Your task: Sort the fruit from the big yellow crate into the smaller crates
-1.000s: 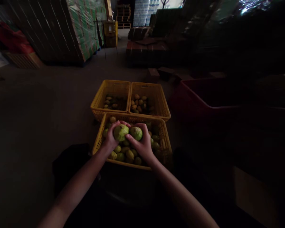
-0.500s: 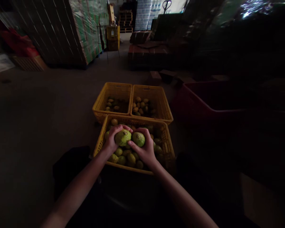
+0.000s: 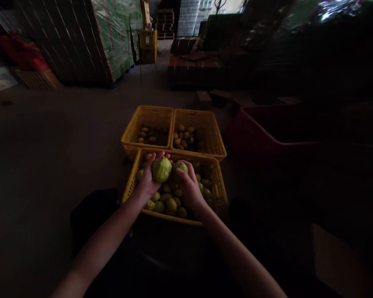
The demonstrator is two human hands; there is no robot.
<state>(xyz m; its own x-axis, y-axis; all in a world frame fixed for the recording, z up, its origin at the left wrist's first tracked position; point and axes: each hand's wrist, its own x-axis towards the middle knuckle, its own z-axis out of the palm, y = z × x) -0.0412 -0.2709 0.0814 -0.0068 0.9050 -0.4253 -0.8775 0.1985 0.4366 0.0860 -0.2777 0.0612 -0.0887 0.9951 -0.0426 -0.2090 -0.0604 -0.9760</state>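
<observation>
My left hand is closed around a pale green, bumpy guava, with the fingertips showing behind it. A second, rounder and darker green guava sits in my right hand, the thumb lying across its near side. The two fruits are side by side, almost touching, above the front yellow crate. Inside that crate lie several green and yellowish fruits; my hands hide part of them.
Behind the front crate stand a left yellow crate and a right yellow crate, each with some fruit. A dark red tub is to the right. Wrapped green stacks and flat cardboard stand farther back.
Both hands have shifted slightly up and away. The left guava has been turned so its ribbed side shows, and the right one has tilted, its end now facing upward.
</observation>
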